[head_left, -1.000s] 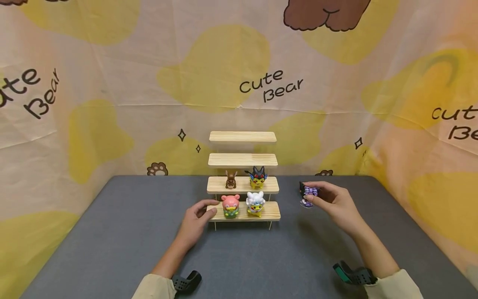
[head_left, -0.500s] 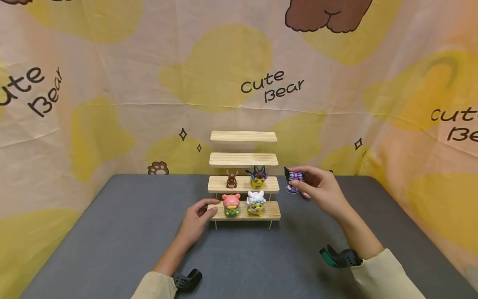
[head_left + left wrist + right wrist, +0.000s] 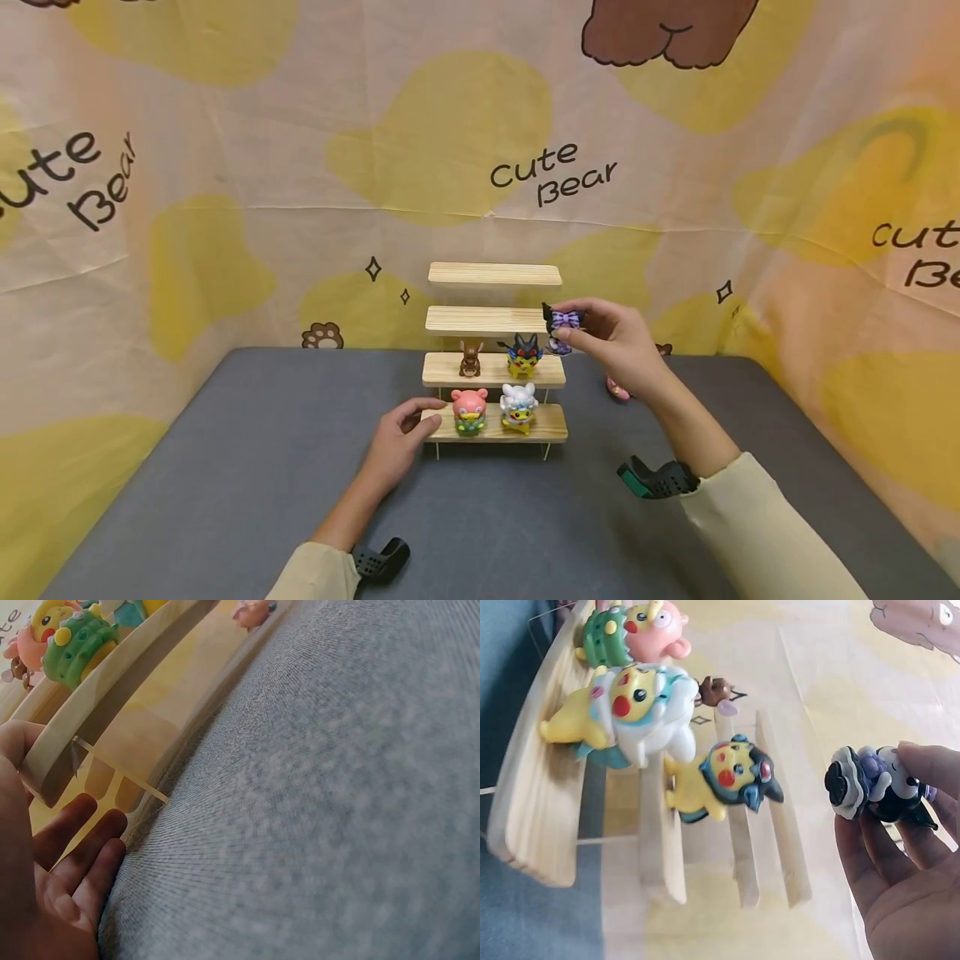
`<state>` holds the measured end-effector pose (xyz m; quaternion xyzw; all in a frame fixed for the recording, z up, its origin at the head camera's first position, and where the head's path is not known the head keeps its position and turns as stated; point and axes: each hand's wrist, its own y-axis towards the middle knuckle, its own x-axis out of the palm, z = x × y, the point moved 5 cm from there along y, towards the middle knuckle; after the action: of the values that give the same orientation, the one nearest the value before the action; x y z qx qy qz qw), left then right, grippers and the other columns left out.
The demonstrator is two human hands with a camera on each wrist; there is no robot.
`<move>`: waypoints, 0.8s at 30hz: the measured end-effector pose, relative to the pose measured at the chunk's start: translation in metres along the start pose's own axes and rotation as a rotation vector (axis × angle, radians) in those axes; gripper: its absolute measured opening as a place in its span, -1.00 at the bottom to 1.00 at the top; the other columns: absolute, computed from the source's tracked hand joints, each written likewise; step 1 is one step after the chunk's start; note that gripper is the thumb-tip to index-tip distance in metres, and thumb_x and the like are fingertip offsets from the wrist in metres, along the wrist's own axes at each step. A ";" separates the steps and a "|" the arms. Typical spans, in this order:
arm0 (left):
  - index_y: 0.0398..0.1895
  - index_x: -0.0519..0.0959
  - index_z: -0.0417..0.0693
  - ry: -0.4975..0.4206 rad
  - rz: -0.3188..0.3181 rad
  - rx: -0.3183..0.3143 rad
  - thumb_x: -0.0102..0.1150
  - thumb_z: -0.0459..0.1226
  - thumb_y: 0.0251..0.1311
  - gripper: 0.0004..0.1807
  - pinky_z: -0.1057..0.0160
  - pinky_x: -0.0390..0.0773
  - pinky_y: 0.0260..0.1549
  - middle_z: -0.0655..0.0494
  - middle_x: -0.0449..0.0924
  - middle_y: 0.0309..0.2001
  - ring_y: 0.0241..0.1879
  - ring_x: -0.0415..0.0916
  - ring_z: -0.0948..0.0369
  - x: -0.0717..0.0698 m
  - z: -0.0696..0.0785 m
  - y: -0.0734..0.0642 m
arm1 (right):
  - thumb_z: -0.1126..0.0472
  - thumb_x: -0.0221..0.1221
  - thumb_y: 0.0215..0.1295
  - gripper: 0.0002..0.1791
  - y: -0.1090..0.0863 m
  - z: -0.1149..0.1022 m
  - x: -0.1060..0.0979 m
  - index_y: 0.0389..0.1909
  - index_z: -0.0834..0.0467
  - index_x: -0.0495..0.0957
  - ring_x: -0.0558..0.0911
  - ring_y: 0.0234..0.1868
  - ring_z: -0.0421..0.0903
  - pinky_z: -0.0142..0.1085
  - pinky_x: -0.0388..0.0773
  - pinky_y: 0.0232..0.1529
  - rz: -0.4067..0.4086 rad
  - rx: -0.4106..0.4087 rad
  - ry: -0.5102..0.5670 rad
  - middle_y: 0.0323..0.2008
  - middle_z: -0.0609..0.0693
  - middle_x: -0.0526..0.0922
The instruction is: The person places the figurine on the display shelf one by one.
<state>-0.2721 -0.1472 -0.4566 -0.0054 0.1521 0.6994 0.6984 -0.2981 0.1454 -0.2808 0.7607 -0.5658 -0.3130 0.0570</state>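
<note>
My left hand (image 3: 401, 437) holds the left end of the lowest step of a wooden tiered display shelf (image 3: 555, 425); in the left wrist view its other fingers (image 3: 97, 877) hang below the board. My right hand (image 3: 618, 342) pinches a black-and-purple figurine (image 3: 564, 321) with a purple bow, raised beside the right end of the second step from the top. In the right wrist view this figurine (image 3: 881, 780) lies sideways between thumb and fingers, its ruffled base showing. A pink-hooded figurine (image 3: 468, 412) and a white-hooded one (image 3: 518, 408) stand on the lowest step.
On the step above stand a brown figurine (image 3: 470, 360) and a dark-hooded yellow one (image 3: 523, 357). A small pink object (image 3: 618, 388) lies on the grey table (image 3: 262, 467) behind the right forearm. A printed cloth backdrop (image 3: 420, 142) surrounds the table.
My right hand has carried the black-and-purple figurine left and upward to the shelf, uncovering the pink object on the table. The left hand has stayed at the lowest step.
</note>
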 end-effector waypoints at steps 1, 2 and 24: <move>0.04 0.68 -0.07 0.001 0.002 -0.002 0.24 -0.24 0.36 -0.75 0.39 0.49 0.07 -0.03 0.66 0.14 0.22 0.53 0.14 0.000 0.000 0.000 | 0.31 0.30 0.34 -0.65 0.004 -0.001 0.001 0.13 0.22 0.62 0.69 -0.24 -0.25 -0.42 0.63 -0.17 0.002 0.005 0.004 -0.18 -0.13 0.69; 0.04 0.68 -0.07 0.002 0.004 -0.005 0.25 -0.24 0.36 -0.75 0.40 0.49 0.06 -0.03 0.67 0.13 0.20 0.53 0.16 0.000 0.000 0.000 | 0.31 0.30 0.34 -0.65 0.008 -0.002 0.003 0.13 0.22 0.62 0.68 -0.24 -0.25 -0.42 0.63 -0.18 0.004 0.008 0.001 -0.17 -0.12 0.69; 0.04 0.69 -0.05 0.003 -0.004 -0.001 0.24 -0.22 0.37 -0.76 0.38 0.51 0.00 -0.03 0.66 0.14 0.15 0.56 0.16 -0.001 0.000 0.000 | 0.36 0.26 0.35 -0.70 0.083 -0.008 0.060 0.09 0.27 0.61 0.71 -0.12 -0.08 -0.13 0.67 -0.04 -0.153 0.083 -0.018 0.01 0.21 0.66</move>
<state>-0.2722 -0.1479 -0.4561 -0.0071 0.1528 0.6981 0.6995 -0.3526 0.0597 -0.2624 0.8004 -0.5192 -0.2996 -0.0039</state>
